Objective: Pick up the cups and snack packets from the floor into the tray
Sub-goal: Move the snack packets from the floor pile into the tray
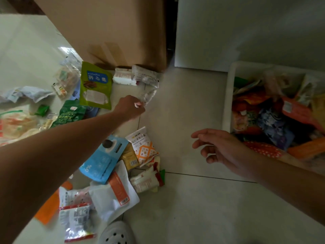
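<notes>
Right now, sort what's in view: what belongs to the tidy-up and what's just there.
Job:
tray
green packet
blue packet
clear packet pinched in left hand
right hand, open and empty

Just there:
cardboard box
white panel
shoe

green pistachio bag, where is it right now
In the head view the green pistachio bag lies on the floor, upper left, just beyond the left hand and beside the cardboard box.

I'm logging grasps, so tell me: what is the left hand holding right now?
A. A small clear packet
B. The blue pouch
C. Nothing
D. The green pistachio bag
A: the left hand is pinched on a small clear packet, lifted above the floor tiles.
</notes>
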